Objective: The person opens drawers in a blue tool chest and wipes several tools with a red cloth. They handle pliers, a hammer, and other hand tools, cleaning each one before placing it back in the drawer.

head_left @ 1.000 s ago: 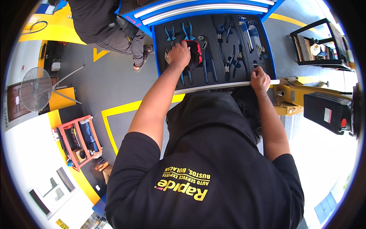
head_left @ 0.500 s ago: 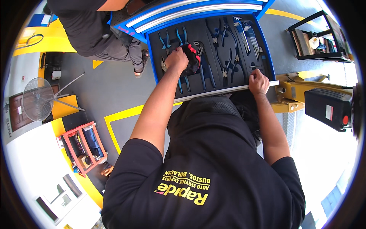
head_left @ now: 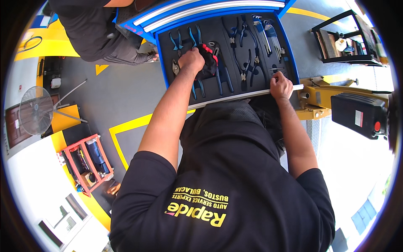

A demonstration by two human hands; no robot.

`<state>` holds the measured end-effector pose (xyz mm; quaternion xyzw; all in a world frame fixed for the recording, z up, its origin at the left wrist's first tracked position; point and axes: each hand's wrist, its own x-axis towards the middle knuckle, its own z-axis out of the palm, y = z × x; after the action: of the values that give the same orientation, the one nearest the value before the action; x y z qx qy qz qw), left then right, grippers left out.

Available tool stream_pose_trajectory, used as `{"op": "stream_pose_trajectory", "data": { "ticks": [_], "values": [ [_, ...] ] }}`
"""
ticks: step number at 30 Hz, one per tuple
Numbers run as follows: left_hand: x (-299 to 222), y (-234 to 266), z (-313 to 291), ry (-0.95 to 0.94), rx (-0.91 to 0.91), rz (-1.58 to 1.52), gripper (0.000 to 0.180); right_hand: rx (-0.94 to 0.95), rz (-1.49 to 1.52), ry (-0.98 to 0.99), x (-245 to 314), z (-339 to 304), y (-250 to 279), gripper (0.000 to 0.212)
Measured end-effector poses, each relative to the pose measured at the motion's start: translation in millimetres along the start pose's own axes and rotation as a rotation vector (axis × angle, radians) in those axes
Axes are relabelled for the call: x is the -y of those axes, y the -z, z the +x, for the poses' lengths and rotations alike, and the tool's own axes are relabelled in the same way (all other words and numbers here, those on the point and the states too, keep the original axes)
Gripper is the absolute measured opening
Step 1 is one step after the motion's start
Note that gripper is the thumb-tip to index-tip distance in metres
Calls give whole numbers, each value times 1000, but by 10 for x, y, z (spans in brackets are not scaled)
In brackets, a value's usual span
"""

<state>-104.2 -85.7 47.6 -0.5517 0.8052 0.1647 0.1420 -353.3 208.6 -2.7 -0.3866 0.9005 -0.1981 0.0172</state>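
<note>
Drawer liner (head_left: 210, 30): matt black, foam-like. Drawer wall (head_left: 287, 48): glossy blue paint. Front rail (head_left: 226, 99): smooth silvery metal. Drawer pulls (head_left: 218, 10), 2: silvery, bright sheen. Bundle (head_left: 208, 67): black and red, creased cloth by look. Pliers (head_left: 243, 77): metal heads, smooth dark grips. Hex keys (head_left: 276, 45): shiny metal. Shirt (head_left: 252, 180): matt black cloth, yellow print.

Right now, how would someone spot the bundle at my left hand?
Find the blue tool chest and its open drawer. In the drawer's left half, the bundle lies against your left hand. It looks soft, black with red, unlike the blue-handled pliers beside it.
</note>
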Motion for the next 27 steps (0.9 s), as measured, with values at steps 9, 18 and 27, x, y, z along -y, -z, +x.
{"op": "stream_pose_trajectory", "data": {
  "ticks": [9, 18, 27],
  "values": [
    [332, -330, -910, -280, 121, -40, 35, -16, 32, 28, -1, -3, -39, 9],
    [1362, 385, -989, -93, 13, -287, 33, -19, 40, 15, -22, -7, -43, 9],
    [437, -446, -40, -137, -586, -268, 42, -3, 33, 31, 27, 11, -17, 8]
  ]
}}
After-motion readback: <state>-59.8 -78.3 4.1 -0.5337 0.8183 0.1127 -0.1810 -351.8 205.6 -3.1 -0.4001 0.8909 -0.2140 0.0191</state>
